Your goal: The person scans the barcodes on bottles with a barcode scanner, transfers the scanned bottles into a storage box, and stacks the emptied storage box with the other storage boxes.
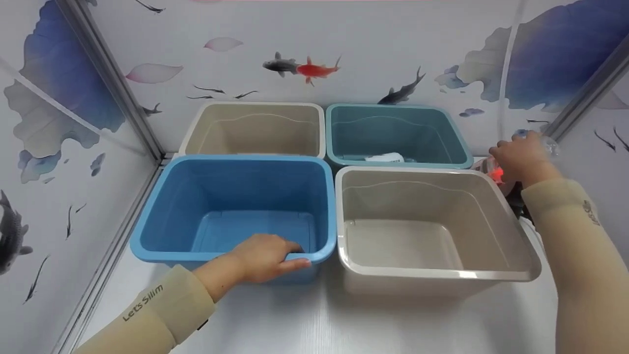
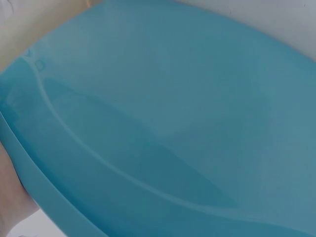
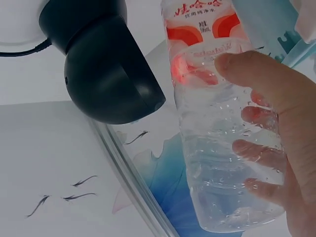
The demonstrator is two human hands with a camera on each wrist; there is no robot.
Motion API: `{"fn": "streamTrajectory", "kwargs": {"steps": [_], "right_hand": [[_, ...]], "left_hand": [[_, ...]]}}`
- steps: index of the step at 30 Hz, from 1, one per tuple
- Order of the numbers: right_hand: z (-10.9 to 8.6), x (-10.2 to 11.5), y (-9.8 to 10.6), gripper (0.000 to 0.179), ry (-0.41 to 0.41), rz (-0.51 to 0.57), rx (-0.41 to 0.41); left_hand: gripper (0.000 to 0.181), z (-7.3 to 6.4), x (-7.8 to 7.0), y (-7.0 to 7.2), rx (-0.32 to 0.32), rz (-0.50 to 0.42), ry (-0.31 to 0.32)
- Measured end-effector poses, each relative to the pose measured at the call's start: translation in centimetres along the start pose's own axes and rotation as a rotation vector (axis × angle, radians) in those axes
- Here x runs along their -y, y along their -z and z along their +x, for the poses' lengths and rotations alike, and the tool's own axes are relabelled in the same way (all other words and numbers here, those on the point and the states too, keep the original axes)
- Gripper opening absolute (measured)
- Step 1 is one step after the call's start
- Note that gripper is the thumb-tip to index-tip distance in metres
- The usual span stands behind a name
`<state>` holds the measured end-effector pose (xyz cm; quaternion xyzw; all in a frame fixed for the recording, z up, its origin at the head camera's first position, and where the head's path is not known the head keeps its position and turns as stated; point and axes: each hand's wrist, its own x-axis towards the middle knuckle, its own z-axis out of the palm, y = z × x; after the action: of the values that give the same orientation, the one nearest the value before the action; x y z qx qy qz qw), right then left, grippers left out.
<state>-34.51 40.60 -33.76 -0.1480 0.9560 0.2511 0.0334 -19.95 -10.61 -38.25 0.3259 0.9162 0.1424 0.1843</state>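
Observation:
My left hand (image 1: 268, 258) grips the front rim of the blue bin (image 1: 231, 256) near its right corner, fingers over the inside and thumb outside. The left wrist view is mostly filled with that bin's smooth blue wall (image 2: 173, 98), and only a bit of the hand shows at the left edge. Beyond the right side of the front beige bin (image 1: 417, 275), my right hand (image 1: 523, 157) holds a clear plastic water bottle (image 3: 222, 148) with a red and white label. Its fingers wrap the bottle's body, with the thumb across the front. Droplets cling to the plastic.
Behind stand another beige bin (image 1: 255, 104) and a teal bin (image 1: 393, 106) with a white item (image 1: 385, 158) inside. A dark rounded device (image 3: 106, 69) with a cable is close to the bottle. Printed panels with metal edge strips (image 1: 110, 73) enclose the white table (image 1: 295, 319).

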Motion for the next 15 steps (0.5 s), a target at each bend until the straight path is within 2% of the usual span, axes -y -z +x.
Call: {"fn": "streamTrajectory", "kwargs": {"steps": [5,15], "right_hand": [[0.07,-0.09,-0.03,0.041,0.017,0.020,-0.026],[-0.30,-0.08,0.42,0.042,0.022,-0.002,-0.036]], "left_hand": [[0.055,0.01,-0.10,0.01,0.004,0.005,0.013],[0.054,-0.03,-0.07,-0.03,-0.009,0.019,0.005]]}}
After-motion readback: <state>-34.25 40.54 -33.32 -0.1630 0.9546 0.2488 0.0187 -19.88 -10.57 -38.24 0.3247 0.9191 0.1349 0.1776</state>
